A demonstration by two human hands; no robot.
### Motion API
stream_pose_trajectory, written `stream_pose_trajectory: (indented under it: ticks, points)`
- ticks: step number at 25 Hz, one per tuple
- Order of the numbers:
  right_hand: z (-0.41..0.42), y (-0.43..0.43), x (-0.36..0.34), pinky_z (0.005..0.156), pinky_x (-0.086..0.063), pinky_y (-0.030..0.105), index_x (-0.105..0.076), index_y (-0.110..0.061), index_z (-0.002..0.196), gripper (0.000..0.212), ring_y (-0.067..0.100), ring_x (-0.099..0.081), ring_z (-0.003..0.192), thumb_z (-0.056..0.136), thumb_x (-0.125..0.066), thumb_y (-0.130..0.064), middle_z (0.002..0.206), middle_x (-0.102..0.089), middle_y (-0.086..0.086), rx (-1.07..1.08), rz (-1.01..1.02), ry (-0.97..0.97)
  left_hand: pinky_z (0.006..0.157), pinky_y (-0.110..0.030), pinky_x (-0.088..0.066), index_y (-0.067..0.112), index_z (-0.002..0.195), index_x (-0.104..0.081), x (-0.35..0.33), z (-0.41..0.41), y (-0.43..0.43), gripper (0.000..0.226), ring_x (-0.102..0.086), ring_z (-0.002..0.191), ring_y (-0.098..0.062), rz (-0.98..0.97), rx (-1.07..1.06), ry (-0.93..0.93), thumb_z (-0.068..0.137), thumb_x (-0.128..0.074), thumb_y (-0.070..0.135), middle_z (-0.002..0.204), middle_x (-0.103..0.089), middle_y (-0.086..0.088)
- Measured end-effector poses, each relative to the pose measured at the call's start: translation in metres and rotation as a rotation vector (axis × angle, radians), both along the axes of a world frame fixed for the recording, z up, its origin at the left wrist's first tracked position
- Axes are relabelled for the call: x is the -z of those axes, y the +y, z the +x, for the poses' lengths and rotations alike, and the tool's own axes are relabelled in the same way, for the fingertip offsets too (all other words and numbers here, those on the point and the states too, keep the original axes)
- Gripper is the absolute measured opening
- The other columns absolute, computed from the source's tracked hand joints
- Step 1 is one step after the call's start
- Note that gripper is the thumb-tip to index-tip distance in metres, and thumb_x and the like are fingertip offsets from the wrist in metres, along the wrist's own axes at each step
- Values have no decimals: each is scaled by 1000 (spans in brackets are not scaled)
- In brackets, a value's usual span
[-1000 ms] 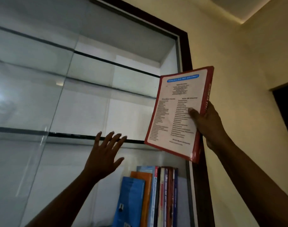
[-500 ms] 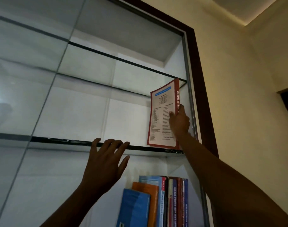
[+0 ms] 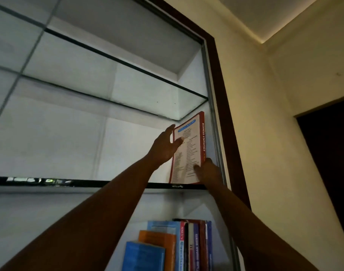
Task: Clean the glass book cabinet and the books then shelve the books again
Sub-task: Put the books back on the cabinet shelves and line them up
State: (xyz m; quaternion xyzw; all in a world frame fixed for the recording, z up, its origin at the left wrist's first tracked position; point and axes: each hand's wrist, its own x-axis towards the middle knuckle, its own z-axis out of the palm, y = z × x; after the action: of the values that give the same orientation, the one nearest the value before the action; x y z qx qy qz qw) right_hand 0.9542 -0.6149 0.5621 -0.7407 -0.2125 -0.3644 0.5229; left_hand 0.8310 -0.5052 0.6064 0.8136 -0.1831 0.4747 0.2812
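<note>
Spine outward, the red book (image 3: 192,151) stands upright on the glass shelf (image 3: 89,183), at its far right end, close to the side wall of the glass cabinet (image 3: 226,94). The left hand (image 3: 163,146) pinches the book's upper left edge, thumb on the cover, fingers behind. The right hand (image 3: 211,172) grips the lower spine, thumb pressed on the cover. Below, a row of books (image 3: 186,245) stands on the next shelf down.
</note>
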Motion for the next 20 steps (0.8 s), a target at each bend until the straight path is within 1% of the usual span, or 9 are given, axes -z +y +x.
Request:
stream_pose_trajectory:
  ticks: [1,2,5,8,10,14,16,18,20]
  points:
    - [-1,-4,5,75,-49,27,-47,-6,120,29,26,-61,107,95,-52,-19,120,-59,11,26,-20,-3,91,-25,-39,17,147,-23,-5,12,-7,56,-44,128,-23,-23,47,34,98,-45,31,145,-40,-6]
    - [-3,-7,9,73,-48,24,-49,-6,118,28,24,-61,106,95,-52,-20,119,-60,10,49,-36,-21,90,-27,-41,18,148,-21,-9,25,-14,58,-47,125,-24,-44,94,78,98,-45,33,143,-43,-6]
    - [-6,-12,20,67,-45,13,-55,-6,116,27,20,-62,105,93,-55,-21,118,-62,9,82,-66,-77,95,-42,-38,27,150,-8,-18,61,-30,68,-42,128,-29,-102,201,224,96,-48,37,148,-34,-9]
    - [-5,-15,20,74,-46,16,-57,-6,115,28,18,-63,104,91,-58,-20,117,-63,8,113,-79,-91,93,-44,-40,28,149,-11,-20,80,-40,68,-37,131,-32,-162,279,268,95,-51,30,152,-25,-11]
    - [-3,-13,17,80,-48,21,-57,-6,115,28,19,-63,104,91,-58,-20,117,-63,9,138,-48,-76,93,-46,-42,28,149,-14,-20,86,-42,67,-39,129,-32,-183,313,261,95,-53,28,151,-27,-11]
    - [-4,-10,18,80,-49,23,-56,-7,116,28,20,-63,104,91,-58,-19,117,-62,9,147,-11,-35,83,-40,-42,27,149,-14,-21,95,-40,64,-44,121,-30,-174,363,266,96,-50,28,147,-31,-12]
    - [-8,-10,19,79,-48,21,-54,-7,117,29,20,-62,106,92,-57,-21,118,-62,9,117,-21,-37,89,-42,-41,26,150,-11,-19,94,-41,63,-42,125,-30,-152,357,262,98,-46,28,149,-30,-11]
    - [-16,-12,21,78,-47,20,-52,-7,119,30,21,-62,107,92,-56,-21,119,-61,9,83,-19,-45,101,-45,-36,25,150,-11,-12,90,-39,60,-36,132,-30,-96,297,249,99,-43,28,151,-27,-9]
    - [-28,-16,25,83,-50,24,-50,-7,120,30,23,-61,108,93,-54,-20,120,-60,11,27,2,-62,106,-45,-33,21,149,-20,-4,78,-34,57,-37,131,-29,-27,194,177,98,-45,29,150,-31,-9]
